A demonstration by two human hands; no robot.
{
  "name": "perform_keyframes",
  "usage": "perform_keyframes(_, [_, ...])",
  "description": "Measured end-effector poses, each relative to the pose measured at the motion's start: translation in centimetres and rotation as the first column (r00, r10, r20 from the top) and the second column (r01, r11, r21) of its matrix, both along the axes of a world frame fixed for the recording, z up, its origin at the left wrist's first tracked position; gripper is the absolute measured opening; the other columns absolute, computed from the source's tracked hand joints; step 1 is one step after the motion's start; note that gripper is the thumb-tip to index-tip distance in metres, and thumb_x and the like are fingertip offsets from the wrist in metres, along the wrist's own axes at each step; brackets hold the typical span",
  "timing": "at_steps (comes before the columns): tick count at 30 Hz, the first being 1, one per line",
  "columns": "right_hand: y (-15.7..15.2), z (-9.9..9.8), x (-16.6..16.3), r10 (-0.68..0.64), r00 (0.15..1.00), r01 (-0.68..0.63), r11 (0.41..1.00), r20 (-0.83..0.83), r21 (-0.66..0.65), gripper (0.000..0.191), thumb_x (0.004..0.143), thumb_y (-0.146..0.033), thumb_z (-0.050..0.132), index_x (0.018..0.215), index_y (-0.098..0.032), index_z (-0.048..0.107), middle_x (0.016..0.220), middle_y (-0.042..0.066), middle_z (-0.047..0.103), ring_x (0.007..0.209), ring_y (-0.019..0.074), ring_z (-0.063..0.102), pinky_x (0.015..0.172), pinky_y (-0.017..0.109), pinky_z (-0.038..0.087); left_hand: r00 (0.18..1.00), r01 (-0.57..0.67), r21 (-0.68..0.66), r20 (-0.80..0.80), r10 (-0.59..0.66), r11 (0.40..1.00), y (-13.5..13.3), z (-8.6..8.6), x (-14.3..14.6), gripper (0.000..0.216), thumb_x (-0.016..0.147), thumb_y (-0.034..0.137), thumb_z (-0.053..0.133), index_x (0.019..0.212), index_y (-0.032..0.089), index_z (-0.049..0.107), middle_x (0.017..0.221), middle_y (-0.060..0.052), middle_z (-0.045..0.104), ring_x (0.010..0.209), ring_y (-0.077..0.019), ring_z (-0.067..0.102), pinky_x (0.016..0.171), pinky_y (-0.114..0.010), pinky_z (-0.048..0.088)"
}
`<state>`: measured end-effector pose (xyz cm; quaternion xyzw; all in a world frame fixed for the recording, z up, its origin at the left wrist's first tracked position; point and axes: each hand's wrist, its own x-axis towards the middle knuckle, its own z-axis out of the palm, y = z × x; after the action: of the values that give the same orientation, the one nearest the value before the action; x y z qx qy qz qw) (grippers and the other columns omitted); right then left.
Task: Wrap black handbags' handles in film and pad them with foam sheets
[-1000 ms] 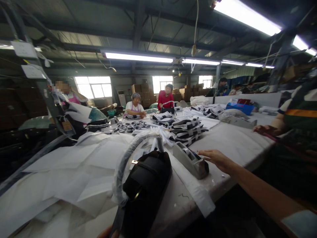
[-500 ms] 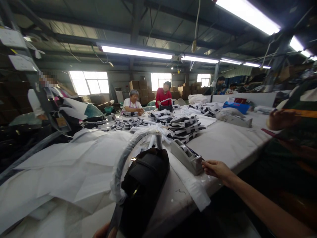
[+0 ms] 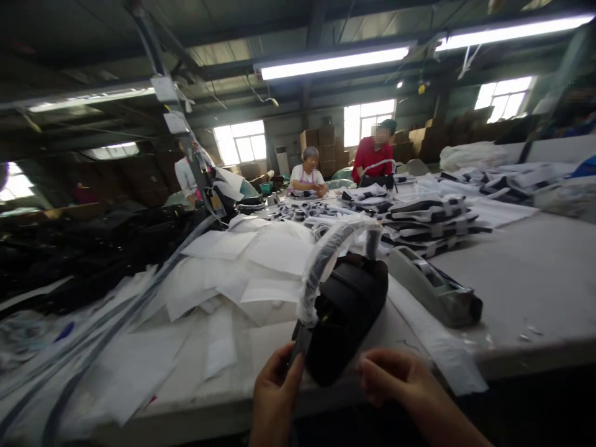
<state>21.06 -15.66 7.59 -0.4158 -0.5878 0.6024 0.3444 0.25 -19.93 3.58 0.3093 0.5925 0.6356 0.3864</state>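
A black handbag [image 3: 354, 304] stands on the table near its front edge. Its arched handle [image 3: 321, 264] is wrapped in clear plastic, with dark ends bare of it. My left hand [image 3: 279, 385] pinches the near lower end of that handle between thumb and fingers. Just right of the bag's base is my right hand [image 3: 395, 379], slightly blurred, thumb and fingertips pressed together; anything in them is too small to make out. A grey tape dispenser [image 3: 435, 288] sits to the right of the bag, apart from both hands.
White paper sheets [image 3: 274, 248] spread over the table left of the bag. Stacked black-and-white wrapped pieces [image 3: 428, 220] lie behind the dispenser. A slanted metal post [image 3: 186, 136] rises at left. Two people, in a white top [image 3: 302, 176] and a red top [image 3: 372, 155], are across the table.
My right hand has left the dispenser's end and come back beside the bag. The view has swung left, and my left hand on the handle now shows more fully.
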Motion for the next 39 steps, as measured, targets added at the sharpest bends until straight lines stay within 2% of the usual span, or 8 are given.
perform_keyframes(4, [-0.3,0.2,-6.4,0.027,0.996,-0.023,0.999,-0.086,0.046,0.044,0.075,-0.061,0.071,0.074,-0.016,0.073,0.064,0.004,0.067,0.055,0.0147,0.058,0.054,0.023,0.045,0.999,0.0,0.081,-0.043,0.004,0.997,-0.3,0.0,0.2,0.042,0.068,0.051,0.079,0.093,0.018,0.076,0.092,-0.008,0.077,0.093,-0.0265,0.069,0.083,-0.031,0.053])
perform_keyframes(9, [0.7,-0.6,-9.0,-0.067,0.996,0.058,0.99,0.065,0.13,0.044,0.08,-0.058,0.066,0.067,-0.017,0.072,0.057,0.002,0.064,0.045,0.0134,0.056,0.045,0.022,0.041,0.995,0.032,0.114,-0.098,-0.021,0.993,-0.5,-0.2,-0.2,0.038,0.07,0.05,0.078,0.091,0.019,0.076,0.089,-0.008,0.077,0.092,-0.0261,0.069,0.081,-0.03,0.054])
perform_keyframes(16, [1.0,-0.7,-8.9,-0.114,0.96,0.043,0.962,0.257,0.269,0.042,0.083,-0.055,0.064,0.065,-0.018,0.072,0.055,0.002,0.065,0.048,0.0152,0.058,0.046,0.023,0.04,0.998,0.032,0.13,-0.05,-0.025,0.991,-0.8,0.4,-0.4,0.037,0.07,0.048,0.078,0.09,0.017,0.076,0.086,-0.007,0.076,0.09,-0.0251,0.068,0.079,-0.029,0.053])
perform_keyframes(21, [0.7,-0.7,-7.9,0.025,0.994,-0.044,0.982,0.105,0.183,0.032,0.083,-0.046,0.065,0.07,-0.019,0.075,0.059,0.001,0.067,0.057,0.0163,0.061,0.057,0.024,0.045,0.99,0.073,0.054,0.116,-0.079,0.996,-0.7,0.1,-0.5,0.047,0.063,0.054,0.082,0.091,0.016,0.076,0.073,-0.005,0.071,0.063,-0.0162,0.063,0.055,-0.023,0.048])
perform_keyframes(25, [0.2,-1.1,-7.3,0.049,0.999,-0.05,0.996,0.015,0.073,0.034,0.079,-0.05,0.069,0.081,-0.018,0.08,0.069,0.003,0.072,0.063,0.0182,0.063,0.064,0.025,0.049,0.948,0.187,-0.01,0.263,-0.177,0.982,-0.7,-0.3,-0.9,0.057,0.058,0.058,0.084,0.095,0.015,0.074,0.048,0.005,0.053,0.036,-0.0035,0.036,0.036,-0.017,0.024])
perform_keyframes(30, [-0.1,-2.0,-7.1,0.0,0.997,-0.008,0.995,0.083,0.096,0.037,0.08,-0.052,0.069,0.088,-0.017,0.079,0.073,0.004,0.073,0.062,0.0182,0.063,0.061,0.026,0.047,0.905,0.261,-0.022,0.355,-0.236,0.965,-0.5,-0.3,-1.3,0.066,0.051,0.063,0.086,0.093,0.014,0.071,0.038,0.014,0.029,0.033,-0.0003,0.017,0.034,-0.016,0.01])
perform_keyframes(35, [-0.4,-2.8,-7.2,-0.05,0.992,0.028,0.982,0.113,0.187,0.038,0.085,-0.052,0.063,0.087,-0.017,0.077,0.076,0.005,0.074,0.066,0.0195,0.065,0.061,0.026,0.046,0.889,0.321,-0.04,0.357,-0.286,0.946,-0.6,-0.1,-1.6,0.061,0.054,0.063,0.085,0.088,0.016,0.067,0.037,0.015,0.027,0.033,-0.0005,0.013,0.034,-0.017,0.007])
perform_keyframes(39, [-0.5,-3.3,-7.8,-0.112,0.988,0.081,0.961,0.108,0.265,0.034,0.084,-0.048,0.061,0.084,-0.018,0.077,0.067,0.004,0.072,0.06,0.0198,0.064,0.058,0.026,0.045,0.875,0.387,-0.085,0.349,-0.336,0.918,-0.8,0.3,-1.8,0.059,0.053,0.064,0.084,0.083,0.017,0.065,0.037,0.015,0.026,0.033,-0.0007,0.013,0.035,-0.018,0.005])
